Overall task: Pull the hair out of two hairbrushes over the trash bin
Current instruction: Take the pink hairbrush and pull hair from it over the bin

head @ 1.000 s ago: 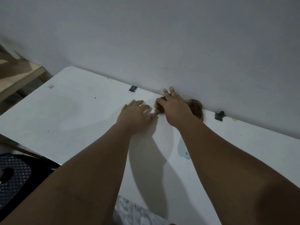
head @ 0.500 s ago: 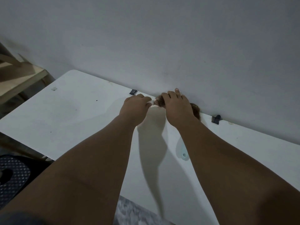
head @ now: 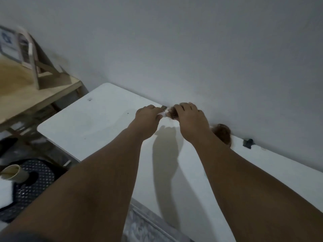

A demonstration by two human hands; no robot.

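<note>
Both hands work at the far edge of the white bench, hard against the wall. The left hand is pinched shut on a white handle end of what appears to be a hairbrush; the right hand curls closed over its brown, hair-clogged head, so the bristles are hidden. A second brown tuft, probably the other brush or loose hair, lies at 3 o'clock of the right wrist, touching the wall line. To do this step well, hold the handle fixed and draw the hair along the bristles, not across them. No trash bin can be identified; the brush should first be carried over it. At 8 o'clock, below bench level, a paper cup rests on a dark perforated seat; a wooden shelf stands at 10 o'clock. Two dark clips sit on the bench's far edge.
</note>
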